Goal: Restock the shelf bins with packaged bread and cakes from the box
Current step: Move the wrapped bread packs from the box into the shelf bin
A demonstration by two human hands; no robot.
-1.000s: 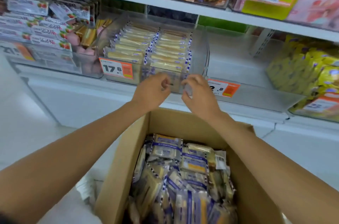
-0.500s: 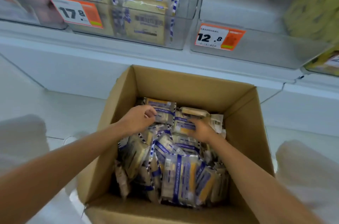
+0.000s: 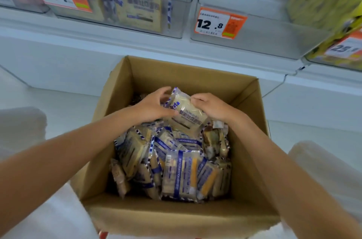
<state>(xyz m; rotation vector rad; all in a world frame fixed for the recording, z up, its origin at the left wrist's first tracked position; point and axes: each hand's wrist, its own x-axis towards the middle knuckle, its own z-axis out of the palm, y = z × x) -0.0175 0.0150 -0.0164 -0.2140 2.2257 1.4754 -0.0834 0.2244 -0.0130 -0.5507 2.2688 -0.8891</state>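
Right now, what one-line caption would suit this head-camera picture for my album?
Left hand and right hand hold one bread packet in the cardboard box below shelf bins.

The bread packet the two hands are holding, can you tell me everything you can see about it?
The bread packet is clear, crinkly plastic with blue-and-white striped edges, a blue logo and dark print; pale bread shows inside. It is held tilted over the other packets in the cardboard box. The left hand grips its left side, the right hand its right.
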